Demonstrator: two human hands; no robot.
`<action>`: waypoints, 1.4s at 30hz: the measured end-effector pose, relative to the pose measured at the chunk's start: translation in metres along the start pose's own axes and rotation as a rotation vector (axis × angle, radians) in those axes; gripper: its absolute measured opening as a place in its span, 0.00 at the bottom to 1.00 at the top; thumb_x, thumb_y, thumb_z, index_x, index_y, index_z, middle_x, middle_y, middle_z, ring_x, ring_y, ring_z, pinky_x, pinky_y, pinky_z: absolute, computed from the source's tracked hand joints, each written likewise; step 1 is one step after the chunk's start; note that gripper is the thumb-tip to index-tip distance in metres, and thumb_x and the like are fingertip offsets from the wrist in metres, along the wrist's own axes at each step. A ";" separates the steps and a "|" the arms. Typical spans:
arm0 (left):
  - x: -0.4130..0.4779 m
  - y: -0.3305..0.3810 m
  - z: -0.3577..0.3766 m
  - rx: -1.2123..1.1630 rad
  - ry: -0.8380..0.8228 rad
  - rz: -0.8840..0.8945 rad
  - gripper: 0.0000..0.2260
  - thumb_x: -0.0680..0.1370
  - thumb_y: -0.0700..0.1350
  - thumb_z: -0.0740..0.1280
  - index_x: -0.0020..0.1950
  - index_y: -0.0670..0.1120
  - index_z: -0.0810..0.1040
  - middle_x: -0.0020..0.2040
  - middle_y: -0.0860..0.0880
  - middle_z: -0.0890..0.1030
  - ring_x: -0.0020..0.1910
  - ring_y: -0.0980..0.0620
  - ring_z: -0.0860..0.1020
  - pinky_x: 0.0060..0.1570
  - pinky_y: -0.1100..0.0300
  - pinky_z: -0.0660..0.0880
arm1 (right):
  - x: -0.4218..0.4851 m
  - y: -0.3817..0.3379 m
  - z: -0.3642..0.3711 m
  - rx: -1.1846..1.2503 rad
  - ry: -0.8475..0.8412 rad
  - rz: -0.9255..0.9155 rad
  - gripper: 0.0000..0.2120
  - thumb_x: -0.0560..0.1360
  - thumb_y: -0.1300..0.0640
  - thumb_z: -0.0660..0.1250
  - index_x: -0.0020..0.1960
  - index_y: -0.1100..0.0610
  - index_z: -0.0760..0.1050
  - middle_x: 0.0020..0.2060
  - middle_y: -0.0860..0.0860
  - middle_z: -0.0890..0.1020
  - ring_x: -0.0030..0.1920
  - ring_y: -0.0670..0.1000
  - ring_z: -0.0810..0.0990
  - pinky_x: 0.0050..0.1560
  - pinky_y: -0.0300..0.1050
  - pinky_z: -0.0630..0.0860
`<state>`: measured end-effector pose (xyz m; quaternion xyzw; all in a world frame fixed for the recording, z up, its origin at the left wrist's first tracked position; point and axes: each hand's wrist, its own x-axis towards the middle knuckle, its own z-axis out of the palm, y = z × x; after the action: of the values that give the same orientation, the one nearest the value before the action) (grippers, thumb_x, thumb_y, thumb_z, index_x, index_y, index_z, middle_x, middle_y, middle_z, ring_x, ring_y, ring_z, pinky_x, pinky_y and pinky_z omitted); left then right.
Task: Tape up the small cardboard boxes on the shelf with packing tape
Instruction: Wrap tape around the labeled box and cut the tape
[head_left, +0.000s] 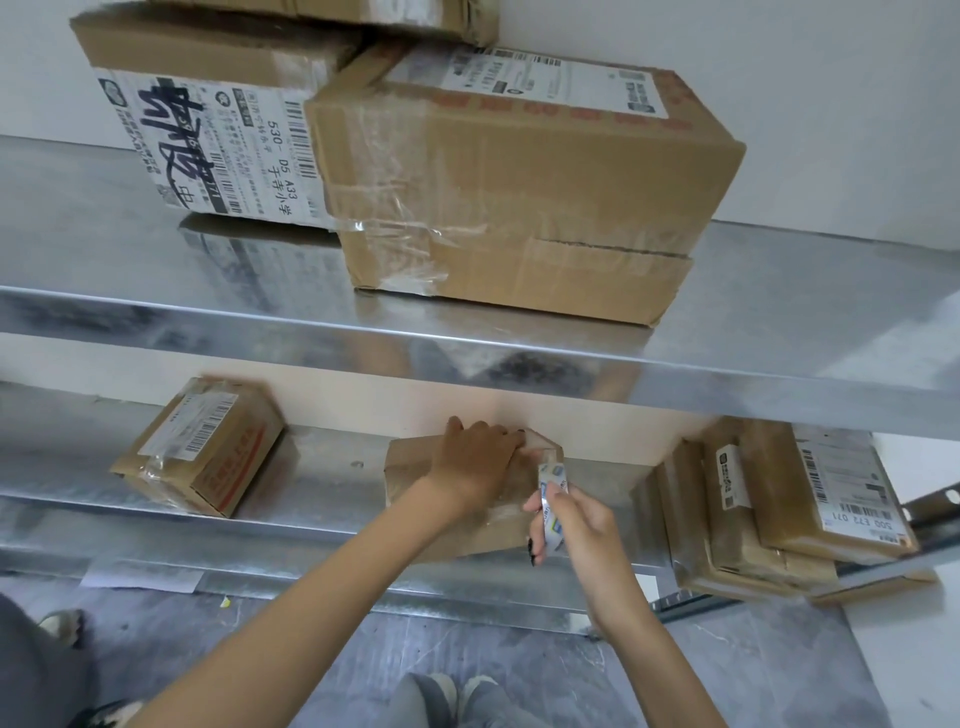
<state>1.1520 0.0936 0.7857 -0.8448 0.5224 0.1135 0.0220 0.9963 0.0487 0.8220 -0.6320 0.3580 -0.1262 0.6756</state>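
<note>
A small cardboard box (415, 467) sits in the middle of the lower metal shelf (332, 499). My left hand (475, 457) lies flat on its top, fingers pressed toward the far right corner. My right hand (571, 519) grips a roll of clear packing tape (551, 499) with blue print, held upright at the box's right side. A strip of tape seems to run from the roll up to the box's top edge under my left fingers. Shiny tape covers the box's near right face.
Another small labelled box (202, 447) stands to the left on the same shelf. A stack of flat parcels (779, 509) lies at the right. Two large taped boxes (519, 187) fill the upper shelf (467, 343). Below are my feet (457, 691) and another person's shoe (62, 623).
</note>
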 end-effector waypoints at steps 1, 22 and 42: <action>0.001 0.001 0.005 0.054 0.100 -0.016 0.14 0.80 0.48 0.61 0.65 0.51 0.71 0.61 0.52 0.78 0.58 0.47 0.75 0.53 0.52 0.61 | 0.000 0.001 0.001 -0.014 -0.004 -0.012 0.15 0.81 0.59 0.55 0.41 0.64 0.75 0.23 0.55 0.74 0.26 0.52 0.73 0.34 0.43 0.72; 0.021 -0.018 0.013 -0.157 0.342 -0.021 0.24 0.81 0.63 0.49 0.39 0.52 0.76 0.32 0.52 0.77 0.33 0.49 0.76 0.34 0.57 0.65 | -0.018 0.046 -0.002 -0.040 0.061 0.267 0.31 0.82 0.51 0.53 0.26 0.65 0.72 0.16 0.59 0.71 0.15 0.54 0.69 0.21 0.39 0.68; 0.030 -0.002 0.016 -0.196 0.323 -0.026 0.14 0.83 0.48 0.55 0.49 0.48 0.79 0.45 0.50 0.82 0.46 0.48 0.79 0.53 0.53 0.69 | 0.013 0.052 0.005 -0.128 0.041 0.333 0.30 0.82 0.51 0.55 0.26 0.65 0.72 0.17 0.58 0.73 0.16 0.53 0.71 0.20 0.38 0.69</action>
<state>1.1640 0.0710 0.7634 -0.8569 0.4946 0.0263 -0.1430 0.9940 0.0531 0.7686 -0.6030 0.4786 -0.0022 0.6383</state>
